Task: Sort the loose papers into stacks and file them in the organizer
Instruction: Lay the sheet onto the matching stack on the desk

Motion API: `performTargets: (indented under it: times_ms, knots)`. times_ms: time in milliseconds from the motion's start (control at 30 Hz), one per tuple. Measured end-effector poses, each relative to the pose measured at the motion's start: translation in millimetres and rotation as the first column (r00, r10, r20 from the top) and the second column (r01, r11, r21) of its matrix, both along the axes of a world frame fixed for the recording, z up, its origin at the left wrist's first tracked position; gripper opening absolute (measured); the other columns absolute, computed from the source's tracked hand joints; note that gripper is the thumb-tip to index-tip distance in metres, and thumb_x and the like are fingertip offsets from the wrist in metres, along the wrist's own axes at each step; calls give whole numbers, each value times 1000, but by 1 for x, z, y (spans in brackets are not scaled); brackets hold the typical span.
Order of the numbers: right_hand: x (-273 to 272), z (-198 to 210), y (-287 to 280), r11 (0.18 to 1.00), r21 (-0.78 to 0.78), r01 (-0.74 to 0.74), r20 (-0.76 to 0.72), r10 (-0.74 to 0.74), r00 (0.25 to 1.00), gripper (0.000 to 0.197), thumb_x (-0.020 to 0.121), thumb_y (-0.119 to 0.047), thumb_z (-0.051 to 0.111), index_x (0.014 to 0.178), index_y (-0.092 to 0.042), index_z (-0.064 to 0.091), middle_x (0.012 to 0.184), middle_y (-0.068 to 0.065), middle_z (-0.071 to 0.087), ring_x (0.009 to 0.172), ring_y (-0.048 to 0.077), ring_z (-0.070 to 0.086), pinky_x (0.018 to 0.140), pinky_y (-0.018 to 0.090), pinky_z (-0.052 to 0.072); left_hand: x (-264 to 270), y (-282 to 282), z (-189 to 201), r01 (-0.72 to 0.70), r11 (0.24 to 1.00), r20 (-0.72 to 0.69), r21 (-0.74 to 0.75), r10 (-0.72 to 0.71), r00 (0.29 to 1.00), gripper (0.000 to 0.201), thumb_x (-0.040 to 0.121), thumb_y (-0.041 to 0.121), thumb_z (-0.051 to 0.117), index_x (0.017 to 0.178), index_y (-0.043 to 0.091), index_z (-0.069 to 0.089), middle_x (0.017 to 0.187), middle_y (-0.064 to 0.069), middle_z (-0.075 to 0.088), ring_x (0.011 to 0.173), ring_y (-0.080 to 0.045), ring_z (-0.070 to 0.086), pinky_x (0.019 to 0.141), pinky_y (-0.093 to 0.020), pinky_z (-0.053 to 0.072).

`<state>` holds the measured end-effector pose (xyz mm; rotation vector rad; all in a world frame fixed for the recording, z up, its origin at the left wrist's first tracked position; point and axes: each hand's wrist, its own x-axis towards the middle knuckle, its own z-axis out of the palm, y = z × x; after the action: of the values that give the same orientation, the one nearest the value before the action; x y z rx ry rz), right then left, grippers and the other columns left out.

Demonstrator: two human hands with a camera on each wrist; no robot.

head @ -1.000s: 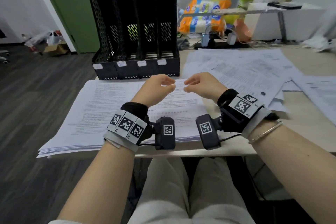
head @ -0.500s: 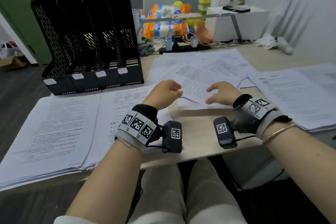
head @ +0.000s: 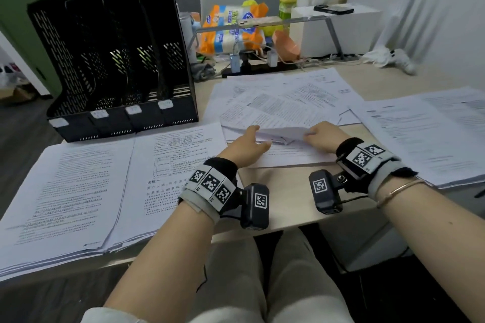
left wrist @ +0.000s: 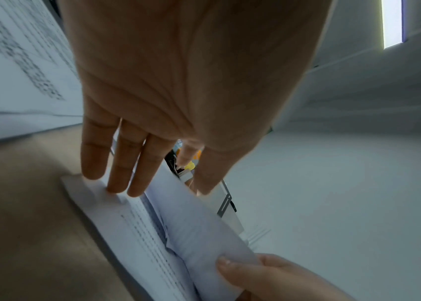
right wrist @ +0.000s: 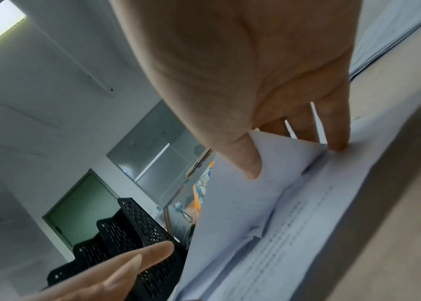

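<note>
Both hands on loose papers point(head: 282, 113) mid-desk, right of organizer point(head: 112, 65): right hand point(head: 321, 136) pinches lifted sheets, left hand point(head: 245, 147) fingers straight, sliding under. Uneven pile, could fan out w/ a quick lift.

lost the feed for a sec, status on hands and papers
Left hand open, fingers under the loose papers. Right hand pinches their raised edge. Organizer slots hold no papers yet. Nothing in the way.
</note>
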<state>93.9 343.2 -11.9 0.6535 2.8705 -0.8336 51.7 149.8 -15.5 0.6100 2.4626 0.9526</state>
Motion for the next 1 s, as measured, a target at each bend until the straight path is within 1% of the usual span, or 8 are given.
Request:
performTargets:
  times_ms: [133, 300, 400, 500, 667, 800, 900, 1000]
  knots:
    - [10, 8, -2, 986, -168, 22, -61, -32, 998, 22, 94, -14, 48, 96, 3, 62, 75, 12, 49, 59, 19, 49, 68, 39, 54, 2, 8, 2, -11, 976, 17, 216, 8, 1000, 61, 97, 52, 29, 150, 25, 15, 140, -13, 46, 121, -26, 52, 102, -40, 43]
    - [32, 18, -27, 916, -340, -215, 31, 239, 970, 19, 93, -28, 57, 83, -12, 62, 80, 2, 64, 68, 14, 65, 63, 26, 55, 8, 14, 5, -86, 947, 133, 310, 46, 990, 58, 96, 55, 27, 129, 14, 52, 114, -8, 60, 96, -23, 64, 80, -36, 54]
    - [34, 21, -38, 891, -373, -259, 36, 293, 955, 36, 88, -54, 51, 93, -21, 67, 93, -4, 68, 81, 15, 70, 72, 28, 53, 7, 12, 4, -60, 976, 111, 212, 37, 993, 32, 98, 20, 41, 114, 3, 62, 114, -17, 64, 92, -28, 63, 76, -34, 52]
    - [30, 19, -39, 911, -356, -207, -43, 206, 978, 54, 88, -62, 40, 108, -21, 68, 107, -1, 66, 92, 16, 66, 74, 27, 49, 8, 8, 4, -67, 993, -11, 100, 68, 998, 40, 89, -4, 38, 121, 6, 61, 127, -11, 59, 115, -23, 56, 93, -30, 44]
    - [25, 13, -26, 944, -316, -98, -221, 28, 975, 28, 89, -34, 60, 108, -15, 69, 116, -3, 62, 107, 10, 53, 88, 23, 35, 1, -6, 5, -216, 913, -28, 346, 241, 970, 51, 81, -17, 32, 120, 7, 56, 126, -5, 54, 114, -19, 53, 97, -33, 47]
    - [21, 7, -18, 926, -376, 16, -302, -139, 943, 17, 86, -13, 63, 102, -14, 69, 126, 2, 59, 119, 17, 51, 93, 24, 37, 1, -12, 9, -292, 820, -14, 492, 343, 939, 49, 76, -18, 28, 103, 12, 56, 116, -5, 55, 105, -23, 57, 85, -39, 54]
    - [18, 3, -16, 883, -468, 39, -300, -200, 933, 14, 86, -6, 61, 95, -14, 68, 112, 6, 64, 104, 19, 59, 81, 21, 44, 4, -16, 12, -301, 816, -45, 494, 370, 928, 48, 79, -17, 28, 103, 10, 60, 120, -8, 56, 103, -22, 58, 72, -26, 54]
    - [15, 1, -18, 878, -477, 41, -309, -211, 928, 12, 86, -4, 61, 90, -13, 69, 89, 2, 65, 87, 15, 59, 59, 8, 40, 5, -24, 9, -330, 802, -62, 499, 412, 909, 46, 81, -16, 30, 108, 5, 60, 123, -10, 52, 107, -24, 55, 81, -30, 53]
